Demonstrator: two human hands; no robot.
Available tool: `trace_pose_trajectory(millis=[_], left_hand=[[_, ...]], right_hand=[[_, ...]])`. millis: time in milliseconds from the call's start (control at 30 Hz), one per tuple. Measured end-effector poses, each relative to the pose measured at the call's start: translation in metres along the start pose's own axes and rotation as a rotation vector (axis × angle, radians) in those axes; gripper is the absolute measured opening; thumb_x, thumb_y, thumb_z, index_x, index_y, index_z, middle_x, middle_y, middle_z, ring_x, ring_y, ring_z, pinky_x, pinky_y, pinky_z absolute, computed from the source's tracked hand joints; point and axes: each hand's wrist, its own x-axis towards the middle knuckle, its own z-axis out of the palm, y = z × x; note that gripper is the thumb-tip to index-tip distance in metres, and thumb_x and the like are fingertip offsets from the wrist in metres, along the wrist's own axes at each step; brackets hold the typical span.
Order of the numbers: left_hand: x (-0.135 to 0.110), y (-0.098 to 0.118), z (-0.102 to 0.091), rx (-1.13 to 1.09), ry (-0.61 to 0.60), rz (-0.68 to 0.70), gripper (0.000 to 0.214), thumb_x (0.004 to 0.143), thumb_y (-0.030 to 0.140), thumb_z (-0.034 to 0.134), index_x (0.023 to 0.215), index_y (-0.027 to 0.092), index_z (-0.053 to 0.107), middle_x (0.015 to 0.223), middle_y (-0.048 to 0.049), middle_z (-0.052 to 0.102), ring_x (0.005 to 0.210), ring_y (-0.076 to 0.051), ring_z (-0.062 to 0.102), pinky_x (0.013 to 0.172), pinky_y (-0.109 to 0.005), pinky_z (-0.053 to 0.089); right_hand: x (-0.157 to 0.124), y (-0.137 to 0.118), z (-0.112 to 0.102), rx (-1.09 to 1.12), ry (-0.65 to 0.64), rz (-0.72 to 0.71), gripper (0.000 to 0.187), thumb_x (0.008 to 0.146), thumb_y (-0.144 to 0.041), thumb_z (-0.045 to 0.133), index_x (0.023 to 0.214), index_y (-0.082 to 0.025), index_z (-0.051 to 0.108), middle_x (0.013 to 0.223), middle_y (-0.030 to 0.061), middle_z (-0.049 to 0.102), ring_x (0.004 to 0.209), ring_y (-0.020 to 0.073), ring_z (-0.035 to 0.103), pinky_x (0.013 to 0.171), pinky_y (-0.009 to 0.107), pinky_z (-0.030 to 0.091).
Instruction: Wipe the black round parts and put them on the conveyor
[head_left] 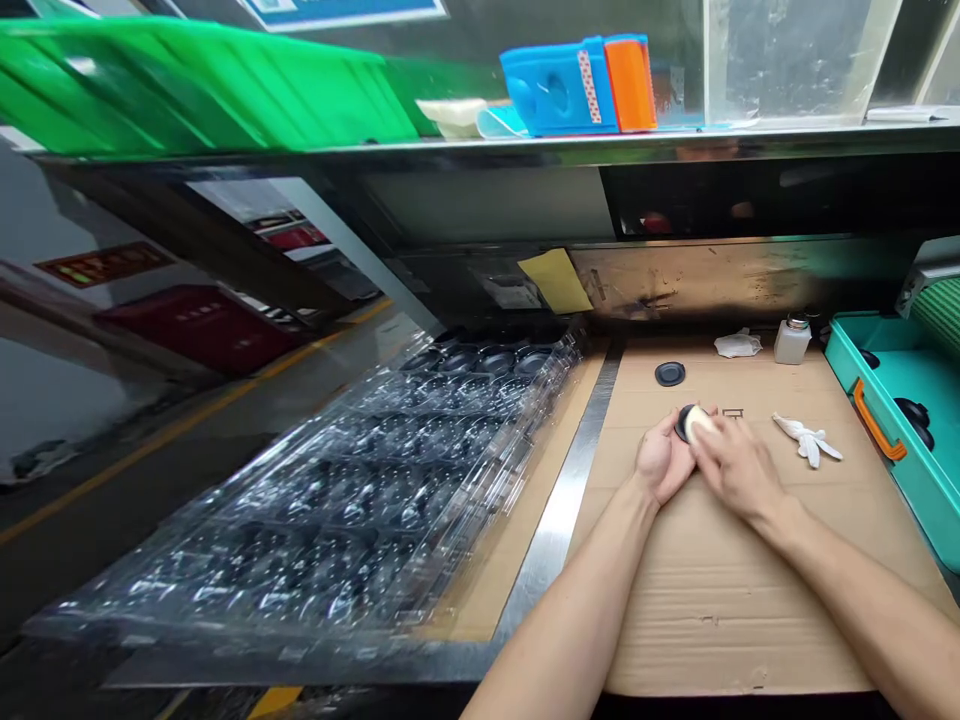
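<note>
Farthest left of the hands, a stack of clear plastic trays (517, 455) slants away, glossy with reflections, its rows of round hollows filled with dark shapes. Between it and the hands runs a flat, shiny metal strip (562, 495).

The left hand (664, 462), palm up and fingers curled, cradles a black disc (682, 424) near its fingertips. Just past this hand, a second black disc (670, 374) lies flat, roundish, dull and dark, with a fainter ring inside its edge.

The held disc is tilted between the two hands, above the brown cardboard (720, 610). Its uncovered left part is smooth, black and curved at the edge; the rest is hidden behind a cream pad (699, 424), pale, soft-looking and rounded. The right hand (739, 468) pinches that pad in bent fingers and presses it against the disc, the two hands touching or nearly so.

Beyond the right hand lie a crumpled white tissue (738, 344) and, just beside it, a small whitish bottle (793, 342) with a metallic cap. Right of that hand lies a limp white glove-like piece (808, 442). Farthest right, a teal bin (919, 502) with an orange handle (879, 422) holds more black pieces (911, 412).
</note>
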Motion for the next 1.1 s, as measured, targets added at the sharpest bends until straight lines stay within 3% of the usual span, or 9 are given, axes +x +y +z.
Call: trace_pose_trajectory(millis=[100, 267, 433, 567, 633, 767, 867, 1000, 1100], left_hand=[[-0.001, -0.001, -0.001, 0.27, 0.046, 0.253, 0.029, 0.09, 0.032, 0.061, 0.113, 0.015, 0.063, 0.127, -0.0148, 0.064, 0.115, -0.026, 0.063, 0.107, -0.046, 0.045], [-0.011, -0.007, 0.002, 1.076, 0.057, 0.875, 0.081, 0.074, 0.027, 0.081, 0.145, 0.024, 0.043, 0.137, -0.0118, 0.058, 0.129, -0.024, 0.053, 0.114, -0.04, 0.037], [-0.017, -0.012, 0.004, 1.403, 0.046, 1.112, 0.093, 0.08, 0.028, 0.077, 0.155, 0.028, 0.022, 0.136, -0.0111, 0.059, 0.125, -0.023, 0.056, 0.109, -0.039, 0.043], [-0.016, -0.013, 0.003, 1.417, 0.05, 1.114, 0.09, 0.08, 0.028, 0.077, 0.153, 0.027, 0.025, 0.135, -0.0108, 0.06, 0.124, -0.022, 0.057, 0.107, -0.037, 0.045], [-0.015, -0.011, 0.002, 1.41, 0.072, 1.103, 0.079, 0.08, 0.032, 0.076, 0.148, 0.025, 0.035, 0.133, -0.011, 0.061, 0.122, -0.023, 0.058, 0.105, -0.036, 0.045], [-0.01, 0.006, -0.005, 1.533, 0.207, 0.925, 0.028, 0.09, 0.046, 0.06, 0.099, 0.021, 0.067, 0.1, -0.0086, 0.072, 0.098, -0.022, 0.064, 0.089, -0.034, 0.05], [-0.006, 0.024, -0.018, 1.751, 0.403, 0.685, 0.04, 0.096, 0.049, 0.045, 0.078, 0.021, 0.067, 0.083, -0.0097, 0.069, 0.09, -0.026, 0.062, 0.087, -0.038, 0.047], [0.002, 0.035, -0.033, 1.944, 0.71, 0.51, 0.04, 0.088, 0.055, 0.05, 0.093, 0.02, 0.069, 0.111, -0.0163, 0.063, 0.114, -0.038, 0.051, 0.099, -0.051, 0.04], [0.005, 0.035, -0.037, 1.954, 0.701, 0.459, 0.043, 0.087, 0.056, 0.049, 0.108, 0.023, 0.065, 0.129, -0.0145, 0.056, 0.127, -0.04, 0.042, 0.105, -0.055, 0.034]], right_hand=[[0.001, 0.022, -0.001, -0.123, -0.001, 0.158, 0.033, 0.097, -0.034, 0.05, 0.123, -0.023, 0.067, 0.119, 0.0129, 0.061, 0.103, 0.0268, 0.052, 0.088, 0.037, 0.043], [-0.002, 0.041, -0.001, -0.159, -0.04, 0.215, 0.031, 0.095, -0.039, 0.054, 0.119, -0.025, 0.068, 0.115, 0.0112, 0.062, 0.103, 0.0268, 0.053, 0.088, 0.036, 0.04], [-0.003, 0.038, -0.001, -0.149, -0.036, 0.205, 0.031, 0.094, -0.039, 0.056, 0.121, -0.026, 0.066, 0.113, 0.0087, 0.063, 0.104, 0.0261, 0.053, 0.088, 0.035, 0.039], [-0.003, 0.039, -0.001, -0.144, -0.034, 0.202, 0.031, 0.094, -0.039, 0.057, 0.12, -0.026, 0.067, 0.113, 0.0088, 0.063, 0.104, 0.0263, 0.053, 0.088, 0.035, 0.039], [-0.002, 0.041, -0.001, -0.136, -0.035, 0.196, 0.032, 0.094, -0.04, 0.057, 0.12, -0.026, 0.067, 0.113, 0.0089, 0.063, 0.105, 0.0264, 0.053, 0.089, 0.035, 0.039], [0.0, 0.04, 0.0, -0.133, -0.049, 0.207, 0.032, 0.094, -0.04, 0.057, 0.121, -0.026, 0.066, 0.114, 0.0088, 0.063, 0.105, 0.0259, 0.052, 0.09, 0.035, 0.039], [0.001, 0.036, -0.002, -0.139, -0.079, 0.231, 0.031, 0.094, -0.04, 0.055, 0.12, -0.026, 0.067, 0.113, 0.0089, 0.063, 0.105, 0.0251, 0.052, 0.091, 0.035, 0.038], [0.002, 0.026, -0.009, -0.145, -0.142, 0.258, 0.029, 0.095, -0.043, 0.054, 0.116, -0.027, 0.068, 0.111, 0.0081, 0.063, 0.106, 0.0241, 0.052, 0.091, 0.034, 0.038], [0.004, 0.024, -0.02, -0.148, -0.121, 0.285, 0.033, 0.098, -0.05, 0.046, 0.109, -0.029, 0.07, 0.117, 0.007, 0.062, 0.109, 0.0242, 0.05, 0.092, 0.036, 0.037]])
